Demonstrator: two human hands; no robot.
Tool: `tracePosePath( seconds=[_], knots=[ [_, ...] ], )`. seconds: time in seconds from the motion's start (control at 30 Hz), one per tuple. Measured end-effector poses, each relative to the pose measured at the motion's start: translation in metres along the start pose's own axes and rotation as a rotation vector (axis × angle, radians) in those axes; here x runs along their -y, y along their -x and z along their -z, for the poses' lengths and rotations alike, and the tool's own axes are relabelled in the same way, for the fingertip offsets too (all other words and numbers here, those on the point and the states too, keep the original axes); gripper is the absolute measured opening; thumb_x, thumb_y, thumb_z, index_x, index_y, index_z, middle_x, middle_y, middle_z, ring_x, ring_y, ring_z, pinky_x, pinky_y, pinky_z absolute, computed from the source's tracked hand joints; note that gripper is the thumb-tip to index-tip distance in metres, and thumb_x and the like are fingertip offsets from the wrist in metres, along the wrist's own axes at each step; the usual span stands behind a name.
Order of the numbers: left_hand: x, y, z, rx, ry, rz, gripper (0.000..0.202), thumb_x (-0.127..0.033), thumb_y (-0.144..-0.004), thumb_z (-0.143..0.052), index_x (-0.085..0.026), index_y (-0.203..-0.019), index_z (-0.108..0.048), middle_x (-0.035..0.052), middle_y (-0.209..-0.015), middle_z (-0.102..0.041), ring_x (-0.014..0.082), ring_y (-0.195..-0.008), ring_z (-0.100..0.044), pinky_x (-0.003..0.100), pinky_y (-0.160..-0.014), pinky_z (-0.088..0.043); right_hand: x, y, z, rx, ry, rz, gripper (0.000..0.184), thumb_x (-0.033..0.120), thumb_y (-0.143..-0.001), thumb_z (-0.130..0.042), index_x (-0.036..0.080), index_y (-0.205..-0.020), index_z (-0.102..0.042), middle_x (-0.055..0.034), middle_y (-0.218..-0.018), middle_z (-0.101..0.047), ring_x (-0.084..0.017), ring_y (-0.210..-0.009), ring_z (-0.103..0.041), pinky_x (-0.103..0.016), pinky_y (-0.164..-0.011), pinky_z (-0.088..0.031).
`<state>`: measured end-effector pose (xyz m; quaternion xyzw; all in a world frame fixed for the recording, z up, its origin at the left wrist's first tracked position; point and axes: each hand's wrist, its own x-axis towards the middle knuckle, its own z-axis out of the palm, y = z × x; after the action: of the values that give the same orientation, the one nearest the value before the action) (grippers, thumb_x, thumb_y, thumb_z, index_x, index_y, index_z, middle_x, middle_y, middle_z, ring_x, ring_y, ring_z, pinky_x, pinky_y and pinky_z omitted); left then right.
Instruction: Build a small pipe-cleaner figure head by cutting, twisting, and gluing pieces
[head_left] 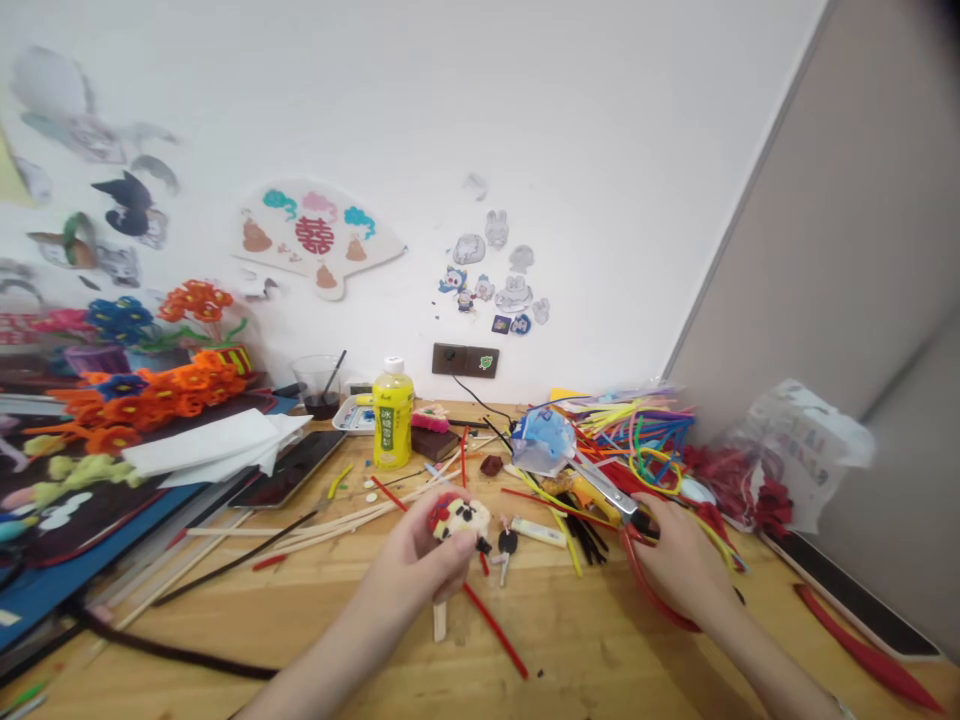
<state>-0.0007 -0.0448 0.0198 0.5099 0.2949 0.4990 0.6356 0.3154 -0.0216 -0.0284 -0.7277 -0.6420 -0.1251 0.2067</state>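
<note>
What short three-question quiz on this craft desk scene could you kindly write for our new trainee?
1. What does the left hand hold?
2. True or false: the yellow bottle lies on its side on the wooden desk.
3. What colour are the handles of the scissors in the right hand? A) blue B) red C) yellow

Key:
1. A small red, white and black craft figure on a wooden stick.
2. False: it stands upright.
3. B
</note>
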Motion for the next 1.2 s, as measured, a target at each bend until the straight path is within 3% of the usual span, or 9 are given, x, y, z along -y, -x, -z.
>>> tracePosePath(
  seconds=[0.2,0.3,0.43,0.53,0.63,0.73,0.83,1.0,1.2],
  knots=[
    [0.0,-0.004,0.008,0.035,-0.216,0.053,0.036,-0.044,-0.068,-0.064,-0.019,-0.089,-0.051,-0.0091,-0.057,-0.041,0.0032,-0.042,-0.027,0.016,-0.039,-0.018,-0.036,-0.031,-0.038,0.079,-0.002,-0.017,0.044,0.024,-0.072,-0.053,0.009,-0.114,-0.054,-0.0147,-0.102,-0.062,-0.026,-0.097,-0.056,-0.033,-0.085,-0.04],
    [0.001,-0.007,0.009,0.036,-0.307,0.069,0.033,-0.041,-0.068,-0.064,-0.019,-0.089,-0.053,-0.0061,-0.064,-0.046,0.0049,-0.047,-0.032,0.017,-0.041,-0.021,-0.045,-0.038,-0.043,0.142,-0.011,0.009,0.044,0.023,-0.073,-0.051,0.013,-0.115,-0.054,-0.013,-0.103,-0.062,-0.027,-0.099,-0.056,-0.035,-0.086,-0.039],
    [0.006,-0.012,0.013,-0.027,-0.351,0.131,0.039,-0.051,-0.067,-0.06,-0.018,-0.088,-0.055,-0.0077,-0.056,-0.041,0.0054,-0.045,-0.029,0.016,-0.041,-0.023,-0.05,-0.04,-0.036,0.253,0.023,0.02,0.054,0.019,-0.066,-0.056,0.016,-0.12,-0.051,-0.0123,-0.103,-0.061,-0.028,-0.099,-0.055,-0.036,-0.085,-0.038],
    [0.007,-0.018,0.022,-0.118,-0.522,0.109,0.037,-0.053,-0.073,-0.051,-0.018,-0.085,-0.057,-0.0049,-0.062,-0.047,0.0082,-0.049,-0.036,0.018,-0.044,-0.03,-0.038,-0.038,-0.021,0.195,0.068,0.031,0.049,0.02,-0.066,-0.055,0.014,-0.115,-0.056,-0.015,-0.098,-0.059,-0.03,-0.097,-0.053,-0.039,-0.081,-0.038],
    [0.01,-0.028,0.04,-0.109,-0.774,0.006,0.032,-0.048,-0.078,-0.046,-0.018,-0.081,-0.057,-0.002,-0.069,-0.053,0.0138,-0.063,-0.048,0.022,-0.056,-0.04,-0.009,-0.036,-0.003,0.086,-0.075,0.093,0.035,0.02,-0.074,-0.048,0.012,-0.106,-0.06,-0.0146,-0.098,-0.06,-0.026,-0.097,-0.053,-0.036,-0.081,-0.038],
    [0.017,-0.038,0.064,-0.072,-1.033,-0.058,0.028,-0.042,-0.08,-0.043,-0.018,-0.072,-0.055,0.0006,-0.072,-0.058,0.0182,-0.071,-0.054,0.027,-0.068,-0.042,0.024,-0.037,0.008,0.178,-0.323,0.117,0.025,0.022,-0.078,-0.045,0.015,-0.094,-0.063,-0.0085,-0.087,-0.064,-0.018,-0.079,-0.057,-0.027,-0.07,-0.04],
    [0.026,-0.043,0.081,-0.044,-1.25,-0.008,0.031,-0.039,-0.083,-0.034,-0.018,-0.074,-0.054,0.0033,-0.072,-0.061,0.0201,-0.07,-0.057,0.029,-0.067,-0.043,0.045,-0.037,0.008,0.316,-0.277,0.088,0.017,0.022,-0.075,-0.049,0.019,-0.078,-0.065,-0.0036,-0.072,-0.066,-0.015,-0.065,-0.056,-0.023,-0.057,-0.036],
    [0.03,-0.042,0.087,-0.1,-1.499,0.073,0.031,-0.039,-0.084,-0.032,-0.018,-0.095,-0.051,0.0079,-0.083,-0.067,0.0235,-0.075,-0.062,0.032,-0.069,-0.043,0.048,-0.027,-0.003,0.458,-0.176,0.05,0.004,0.02,-0.058,-0.064,0.018,-0.056,-0.062,-0.0037,-0.058,-0.062,-0.016,-0.053,-0.054,-0.024,-0.048,-0.028],
    [0.027,-0.044,0.086,-0.169,-1.684,0.005,0.035,-0.043,-0.085,-0.029,-0.017,-0.089,-0.054,0.0119,-0.087,-0.066,0.0259,-0.079,-0.063,0.034,-0.07,-0.044,0.031,-0.02,-0.013,0.453,-0.257,0.034,0.009,0.01,-0.06,-0.056,0.017,-0.057,-0.06,-0.0017,-0.056,-0.06,-0.015,-0.052,-0.053,-0.023,-0.047,-0.027]
  ],
)
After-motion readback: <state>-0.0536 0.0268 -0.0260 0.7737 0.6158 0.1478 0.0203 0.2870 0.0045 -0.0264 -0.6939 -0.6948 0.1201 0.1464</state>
